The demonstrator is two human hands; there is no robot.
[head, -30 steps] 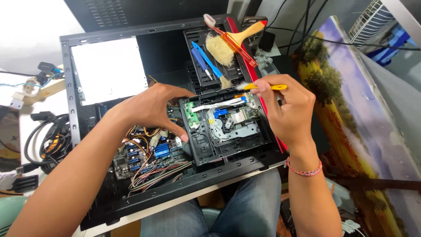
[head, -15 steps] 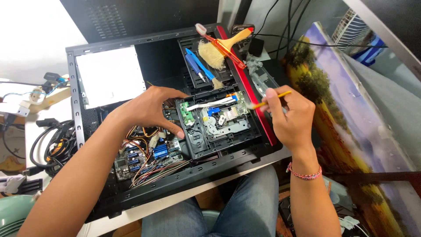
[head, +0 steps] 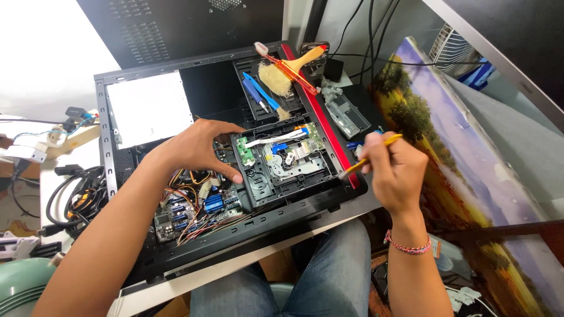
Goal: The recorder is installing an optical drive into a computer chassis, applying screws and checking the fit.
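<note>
Your left hand (head: 197, 149) lies flat and open on the left edge of the opened optical drive (head: 288, 161), fingertips pressing its black frame where it sits on top of the open PC case (head: 117, 147). Your right hand (head: 393, 173) is closed around a thin yellow screwdriver (head: 369, 157), held like a pen, tip pointing down-left at the drive's right edge, just beside the case's red trim (head: 320, 123). Whether the tip touches anything cannot be told from here.

The drive sits with its green circuit board (head: 245, 151), white ribbon cable (head: 276, 138) and metal spindle mechanism (head: 291, 158) exposed. It rests above the motherboard wiring (head: 194, 211), so keep that left hand pressing firmly; the drive looks likely to slide or tip if you lever at its edge.

As I judge it, you are working at the right rim of the drive. Bring the tip in squarely and low, and let the wrist turn rather than the whole arm. Keep the shaft clear of the ribbon cable, which would tear easily. Any loosened small part could drop among the wires below, so hold the tool steady before lifting.

At the back, a brush (head: 288, 67), a red-handled tool (head: 291, 70) and blue tools (head: 258, 91) lie in the case's bay, well apart from your hands.
</note>
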